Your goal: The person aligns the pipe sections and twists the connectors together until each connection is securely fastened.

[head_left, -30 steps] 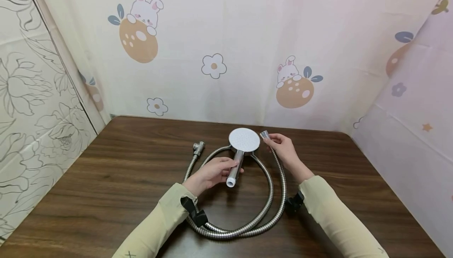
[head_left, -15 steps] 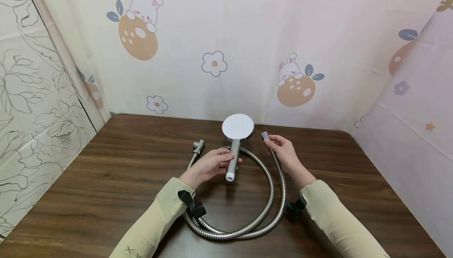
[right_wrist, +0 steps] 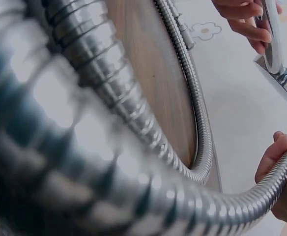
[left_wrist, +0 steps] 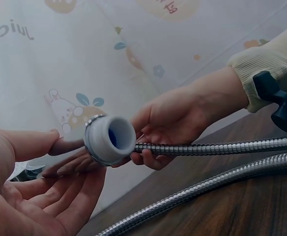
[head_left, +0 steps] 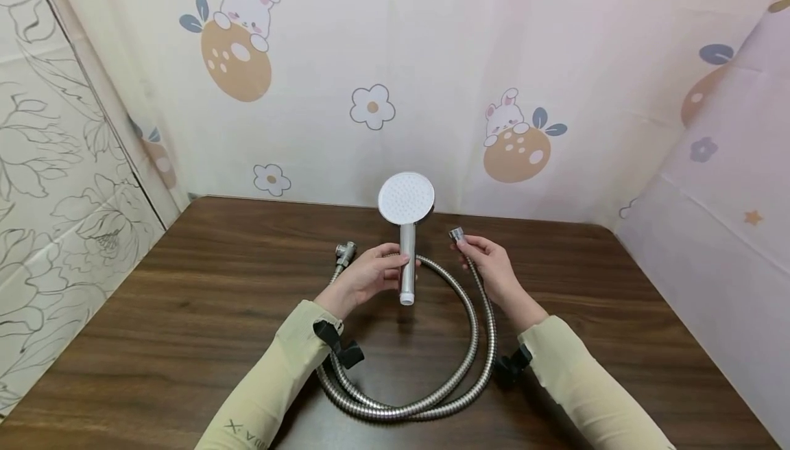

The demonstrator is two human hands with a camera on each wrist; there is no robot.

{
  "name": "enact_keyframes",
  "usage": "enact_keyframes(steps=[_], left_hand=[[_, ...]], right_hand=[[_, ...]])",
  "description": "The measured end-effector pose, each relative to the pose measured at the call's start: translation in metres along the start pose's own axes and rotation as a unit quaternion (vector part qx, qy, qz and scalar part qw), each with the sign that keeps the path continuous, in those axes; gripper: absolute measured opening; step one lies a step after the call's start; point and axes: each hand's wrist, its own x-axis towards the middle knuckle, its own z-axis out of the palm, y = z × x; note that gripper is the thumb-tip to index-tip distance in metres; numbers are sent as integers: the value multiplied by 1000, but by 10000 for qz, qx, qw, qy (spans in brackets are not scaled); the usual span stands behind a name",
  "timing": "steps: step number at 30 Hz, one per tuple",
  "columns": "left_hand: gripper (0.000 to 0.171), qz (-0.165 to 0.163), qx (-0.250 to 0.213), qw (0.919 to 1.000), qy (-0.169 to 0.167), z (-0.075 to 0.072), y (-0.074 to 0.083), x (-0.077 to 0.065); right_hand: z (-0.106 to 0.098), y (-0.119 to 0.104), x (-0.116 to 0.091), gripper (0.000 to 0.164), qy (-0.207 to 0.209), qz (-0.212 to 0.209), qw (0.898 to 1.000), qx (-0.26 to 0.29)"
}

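Observation:
A chrome shower head [head_left: 406, 198] with a round white spray face stands raised over the table, its handle slanting down toward the front. My left hand [head_left: 368, 274] grips that handle. The handle's white threaded end [left_wrist: 99, 138] faces the camera in the left wrist view. To its right, my right hand [head_left: 492, 270] pinches a metal shower hose [head_left: 475, 326] just below its end nut [head_left: 457, 234]. Nut and handle are apart. In the right wrist view the ribbed hose [right_wrist: 222, 209] fills the foreground, partly covering the right hand [right_wrist: 271, 157].
Most of the hose lies in loops on the dark wooden table [head_left: 185, 313]. Its other end carries an angled metal fitting [head_left: 345, 252], just beyond the left hand. A patterned curtain [head_left: 308, 59] hangs behind the table's far edge, and another curtain [head_left: 728, 196] borders the right.
My left hand has lifted the shower head up and slightly left, away from the hose loop, turning its handle more upright. My right hand stays almost in place with the hose end.

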Motion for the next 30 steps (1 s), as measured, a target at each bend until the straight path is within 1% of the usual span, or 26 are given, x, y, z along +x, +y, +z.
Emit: enact_keyframes(steps=[3, 7, 9, 13, 17, 22, 30], left_hand=[[21, -15, -4, 9999, 127, 1, 1, 2], [20, -5, -129, 9997, 192, 3, 4, 5], [18, 17, -207, 9996, 193, 3, 5, 6], [15, 119, -299, 9991, 258, 2, 7, 8], [17, 204, -346, 9985, 378, 2, 11, 10], [16, 225, -456, 9975, 486, 3, 15, 12], [17, 280, -500, 9974, 440, 3, 18, 14]], right_hand=[[2, 0, -1, 38, 0, 53, 9999, 126], [4, 0, -1, 37, 14, 72, 9995, 296], [6, 0, -1, 35, 82, 30, 9991, 408], [9, 0, 0, 25, 321, -55, 9975, 629], [12, -2, -1, 21, 544, -99, 9961, 684], [16, -5, -2, 22, 585, -131, 9957, 708], [18, -9, -4, 17, 483, -112, 9934, 1033]])
